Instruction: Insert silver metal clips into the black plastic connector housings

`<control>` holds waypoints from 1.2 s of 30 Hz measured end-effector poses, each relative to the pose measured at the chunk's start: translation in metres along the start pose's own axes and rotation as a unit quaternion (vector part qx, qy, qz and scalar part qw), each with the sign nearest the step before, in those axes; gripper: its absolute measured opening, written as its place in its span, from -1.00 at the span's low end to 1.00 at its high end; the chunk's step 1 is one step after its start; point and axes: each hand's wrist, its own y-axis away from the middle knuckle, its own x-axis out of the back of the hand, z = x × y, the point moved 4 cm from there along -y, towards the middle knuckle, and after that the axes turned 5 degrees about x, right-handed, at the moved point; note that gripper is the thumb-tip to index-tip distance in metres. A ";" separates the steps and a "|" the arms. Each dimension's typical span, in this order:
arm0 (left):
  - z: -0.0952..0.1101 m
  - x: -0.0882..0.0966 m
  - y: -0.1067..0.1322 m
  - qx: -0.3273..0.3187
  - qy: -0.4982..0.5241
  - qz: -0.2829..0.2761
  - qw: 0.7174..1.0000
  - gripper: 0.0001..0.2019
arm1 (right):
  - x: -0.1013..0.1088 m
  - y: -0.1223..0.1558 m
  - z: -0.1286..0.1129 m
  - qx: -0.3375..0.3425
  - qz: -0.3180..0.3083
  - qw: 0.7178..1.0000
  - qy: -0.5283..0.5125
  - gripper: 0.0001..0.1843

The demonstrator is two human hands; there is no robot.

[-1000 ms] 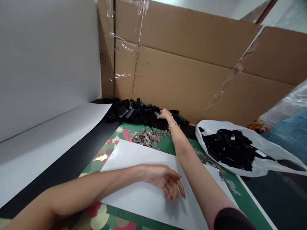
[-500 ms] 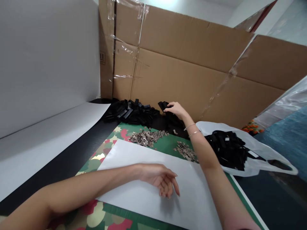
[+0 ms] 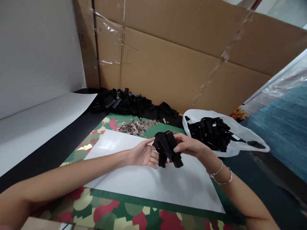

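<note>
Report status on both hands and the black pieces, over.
Right hand gripping black pieces above white sheet. Left hand open beside them. Metal scraps, bag lie farther back.

I cannot count the black comb-like pieces (image 3: 167, 150) bunched in my right hand (image 3: 190, 147). They hide its fingertips and part of my left hand (image 3: 142, 155). The grey scraps (image 3: 136, 126) beyond are too small to identify. Both my arms run off the bottom edge.
</note>
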 end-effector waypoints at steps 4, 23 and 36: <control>0.009 -0.009 0.006 -0.006 0.062 0.005 0.998 -0.46 | 0.005 0.010 0.028 0.011 0.076 0.992 -0.100 -0.67; 0.039 0.014 0.049 0.026 -0.299 0.331 0.895 -0.69 | -0.020 -0.018 0.052 0.036 0.176 0.969 -0.168 -0.65; 0.022 0.004 0.081 -0.138 -0.689 0.340 0.625 -0.63 | -0.013 0.007 0.059 0.193 0.291 0.859 0.373 -0.73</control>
